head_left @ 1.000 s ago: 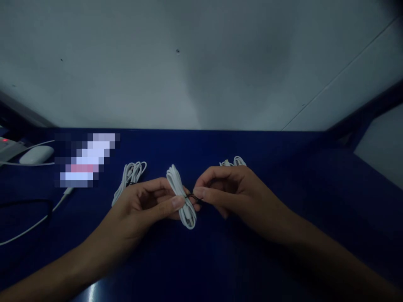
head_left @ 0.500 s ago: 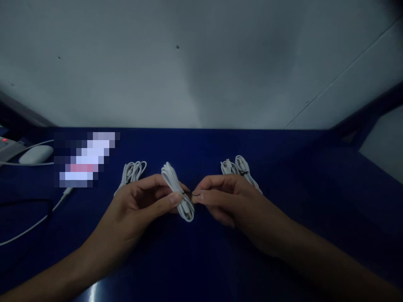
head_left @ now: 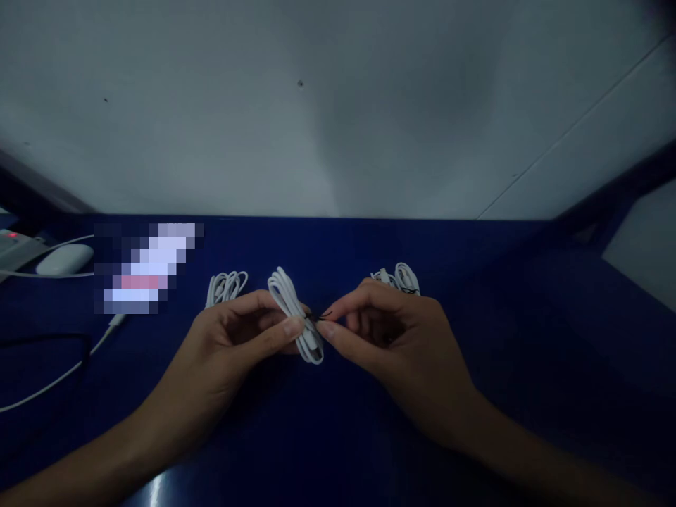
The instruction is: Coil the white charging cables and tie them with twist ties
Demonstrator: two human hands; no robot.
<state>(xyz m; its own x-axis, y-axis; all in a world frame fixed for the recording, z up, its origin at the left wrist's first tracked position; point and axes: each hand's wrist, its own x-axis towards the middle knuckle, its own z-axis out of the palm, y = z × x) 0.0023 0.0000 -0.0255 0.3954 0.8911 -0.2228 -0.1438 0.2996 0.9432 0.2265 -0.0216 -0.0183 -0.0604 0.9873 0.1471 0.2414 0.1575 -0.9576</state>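
A white charging cable (head_left: 286, 292), coiled into a narrow bundle, is pinched between the thumb and fingers of my left hand (head_left: 227, 352). It leans to the left, with a plug showing near its lower end. Around its middle runs a thin black twist tie (head_left: 317, 317), whose ends stick out to the right. My right hand (head_left: 401, 338) has its thumb and forefinger closed on the tie beside the bundle. Behind my left hand lies another white coiled cable (head_left: 228, 285), partly hidden. More bundled white cables (head_left: 405, 276) sit behind my right hand, which covers their lower part.
On the left of the blue table (head_left: 327, 436) lies a pixelated, lit device (head_left: 153, 264) with a white cord (head_left: 63, 386). A white rounded case (head_left: 65, 260) and a power strip (head_left: 18, 246) with a red light are beside it. A pale wall (head_left: 237, 141) rises behind.
My right hand has shifted its grip on the twist tie, with the wrist raised and turned. More of the cables behind it are covered. The held bundle has moved slightly up.
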